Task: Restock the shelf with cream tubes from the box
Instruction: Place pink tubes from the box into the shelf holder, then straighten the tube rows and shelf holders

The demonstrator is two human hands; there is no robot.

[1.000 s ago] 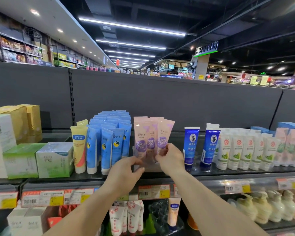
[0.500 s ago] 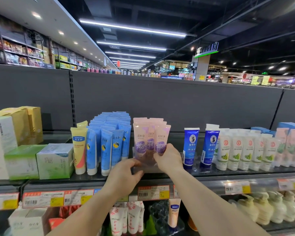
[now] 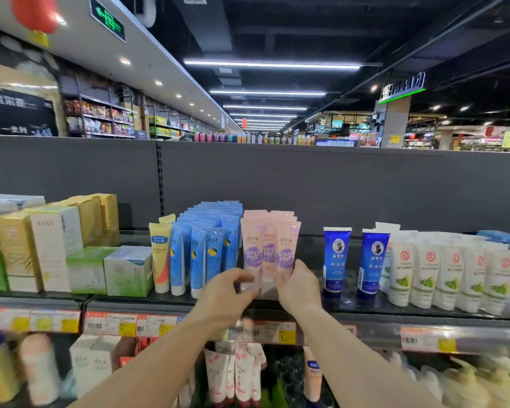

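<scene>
A group of pink cream tubes (image 3: pixel 270 245) with purple labels stands upright on the dark shelf (image 3: pixel 351 304), caps down, in short rows. My left hand (image 3: pixel 227 293) grips the bottom of the front left tube. My right hand (image 3: pixel 299 285) holds the bottom of the front right tube. Both hands hide the tubes' caps. No box is in view.
Blue tubes (image 3: pixel 206 240) and a yellow tube (image 3: pixel 159 254) stand just left of the pink ones. Two dark blue tubes (image 3: pixel 352 257) and white tubes (image 3: pixel 448 272) stand to the right. Cartons (image 3: pixel 56 245) fill the shelf's left end. Price tags (image 3: pixel 268 331) line the edge; more products sit below.
The pink tubes have come down and stand lower and straighter on the shelf. Both hands stay at their bases. The camera has tilted upward.
</scene>
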